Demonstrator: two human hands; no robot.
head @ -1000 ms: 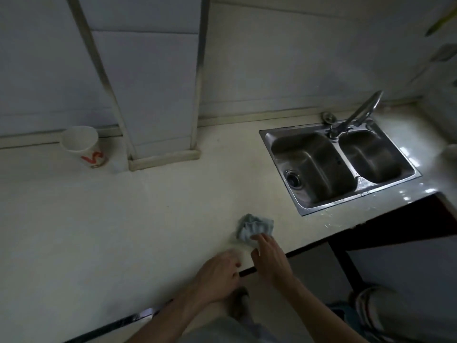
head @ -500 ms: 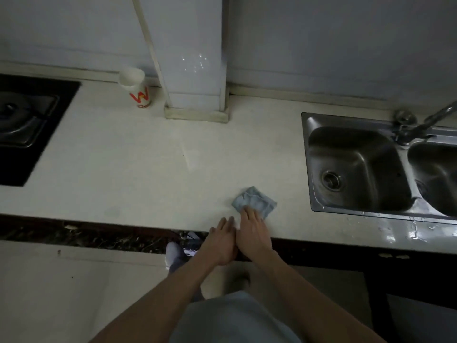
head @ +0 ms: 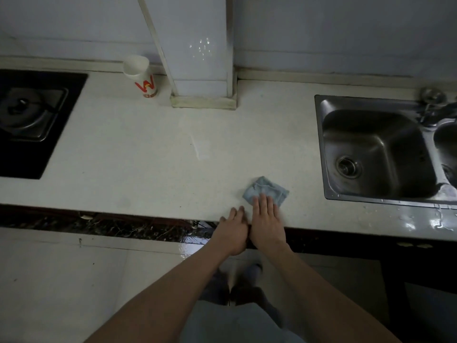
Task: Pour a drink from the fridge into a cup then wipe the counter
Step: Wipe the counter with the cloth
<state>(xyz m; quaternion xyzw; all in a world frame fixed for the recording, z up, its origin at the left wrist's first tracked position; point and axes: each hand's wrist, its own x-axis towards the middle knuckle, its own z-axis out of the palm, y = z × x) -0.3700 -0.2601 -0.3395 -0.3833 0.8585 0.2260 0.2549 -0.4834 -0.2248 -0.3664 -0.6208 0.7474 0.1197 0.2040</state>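
A small grey-blue cloth (head: 268, 188) lies crumpled on the pale counter (head: 148, 157) near its front edge. My right hand (head: 267, 221) lies flat with straight fingers pressing on the cloth's near side. My left hand (head: 232, 231) rests flat on the counter edge right beside it, fingers straight, touching nothing else. A white paper cup (head: 141, 75) with a red W mark stands upright at the back of the counter, far from both hands. No drink container is in view.
A steel double sink (head: 371, 149) with a tap (head: 437, 105) is set in the counter at the right. A black gas hob (head: 29, 120) sits at the left. A white boxed pillar (head: 202, 70) rises from the back wall. Water beads lie on the counter's right front.
The view has swung left and down, bringing the hob into sight. Both hands flattened out; the right one now presses on the cloth, which stays near the front edge.
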